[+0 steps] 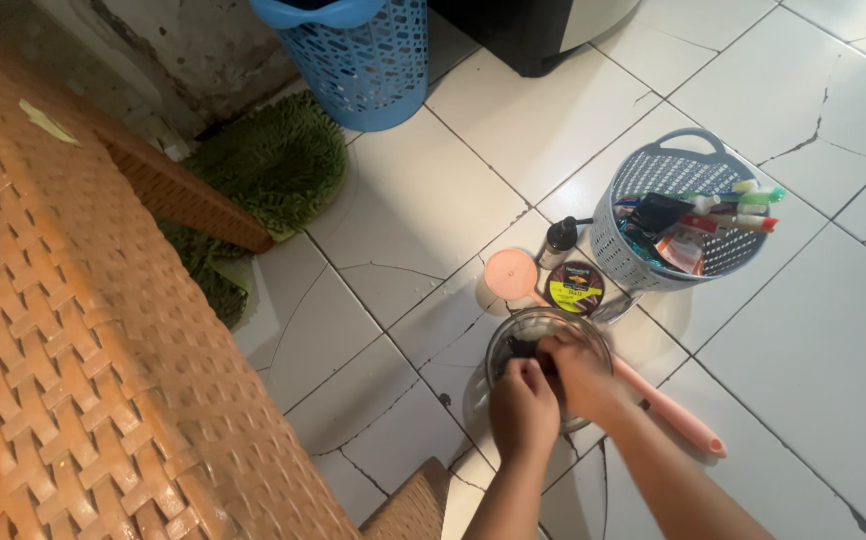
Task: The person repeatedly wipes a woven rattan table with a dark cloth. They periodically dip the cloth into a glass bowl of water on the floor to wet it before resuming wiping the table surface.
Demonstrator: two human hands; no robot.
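A clear glass bowl (509, 335) sits on the white tiled floor with something dark inside. My left hand (523, 408) rests at the bowl's near rim, fingers curled. My right hand (578, 373) reaches into the bowl over the dark stuff, fingers bent; what either hand grips is hidden. A pink long-handled tool (675, 416) lies under my right forearm, its round head (510, 274) beside the bowl's far side.
A small round tin with a dark lid (575, 288) and a small dark bottle (557, 240) stand behind the bowl. A grey basket (668, 170) holds tubes and packets. A blue laundry basket (358, 60), a green mat (273, 165) and a woven rattan seat (63, 330) are on the left.
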